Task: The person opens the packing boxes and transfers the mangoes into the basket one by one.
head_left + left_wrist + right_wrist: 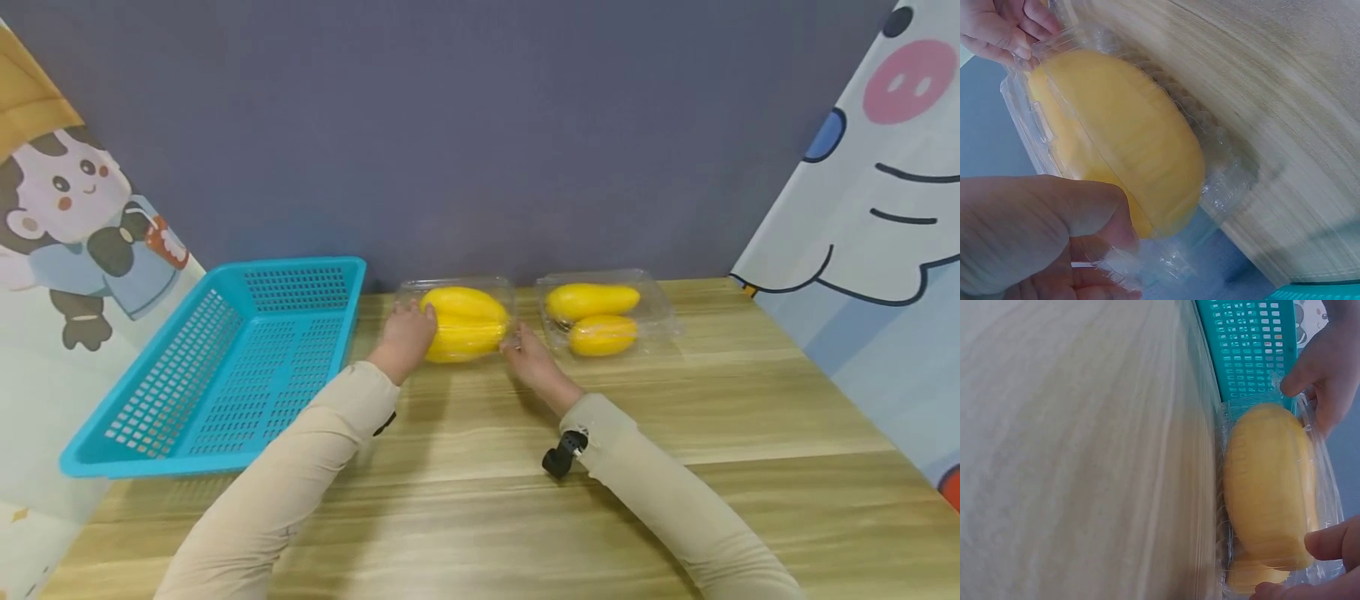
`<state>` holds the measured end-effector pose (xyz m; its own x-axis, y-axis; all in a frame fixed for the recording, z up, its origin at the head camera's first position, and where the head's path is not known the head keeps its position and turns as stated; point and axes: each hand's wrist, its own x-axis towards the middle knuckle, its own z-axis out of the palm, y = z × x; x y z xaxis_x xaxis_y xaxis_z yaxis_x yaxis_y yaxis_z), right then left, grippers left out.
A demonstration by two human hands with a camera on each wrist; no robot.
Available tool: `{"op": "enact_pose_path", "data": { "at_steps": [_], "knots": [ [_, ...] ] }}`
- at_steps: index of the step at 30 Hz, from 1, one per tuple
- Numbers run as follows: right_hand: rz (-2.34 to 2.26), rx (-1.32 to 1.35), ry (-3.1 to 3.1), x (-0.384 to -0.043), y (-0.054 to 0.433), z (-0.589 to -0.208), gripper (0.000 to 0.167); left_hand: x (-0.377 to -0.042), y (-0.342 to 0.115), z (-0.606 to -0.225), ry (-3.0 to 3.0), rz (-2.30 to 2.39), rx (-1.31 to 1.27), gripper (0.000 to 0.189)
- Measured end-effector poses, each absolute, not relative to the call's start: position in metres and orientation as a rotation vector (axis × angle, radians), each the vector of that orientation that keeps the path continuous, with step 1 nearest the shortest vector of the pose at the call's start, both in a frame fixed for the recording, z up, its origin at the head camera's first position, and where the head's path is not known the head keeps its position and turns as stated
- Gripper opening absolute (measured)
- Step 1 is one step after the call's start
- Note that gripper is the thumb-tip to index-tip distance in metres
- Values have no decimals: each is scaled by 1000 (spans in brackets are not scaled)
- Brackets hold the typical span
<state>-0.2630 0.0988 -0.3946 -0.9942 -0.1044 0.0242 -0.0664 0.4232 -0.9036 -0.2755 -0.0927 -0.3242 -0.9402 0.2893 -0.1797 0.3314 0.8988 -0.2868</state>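
Two yellow mangoes (pixel 461 342) lie side by side in a clear plastic clamshell box (pixel 1222 181) near the back of the table. My left hand (pixel 407 337) grips the box's left end, the thumb bent over its edge in the left wrist view. At the opposite end my right hand (pixel 531 360) pinches the box between thumb and fingers, as the right wrist view shows. Clear plastic covers the mangoes. A second clear box (pixel 658 315) stands to the right, holding an elongated yellow mango (pixel 592 300) and a shorter one (pixel 603 335).
A turquoise plastic basket (pixel 348 321) with slotted walls stands on the left, reaching past the table's left edge. Behind the boxes rises a grey-blue wall (pixel 525 142). Cartoon-printed sheets (pixel 840 208) flank the wood-grain table (pixel 465 517).
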Motion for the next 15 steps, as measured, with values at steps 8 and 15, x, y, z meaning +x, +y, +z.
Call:
{"op": "enact_pose_path", "data": {
  "at_steps": [8, 15],
  "knots": [
    [-1657, -145, 2599, -262, 99, -396, 54, -275, -95, -321, 2940, -499, 514, 54],
    [-1693, -126, 2565, -261, 101, -392, 57, -276, -93, -319, 2921, -454, 502, 60]
  ]
}}
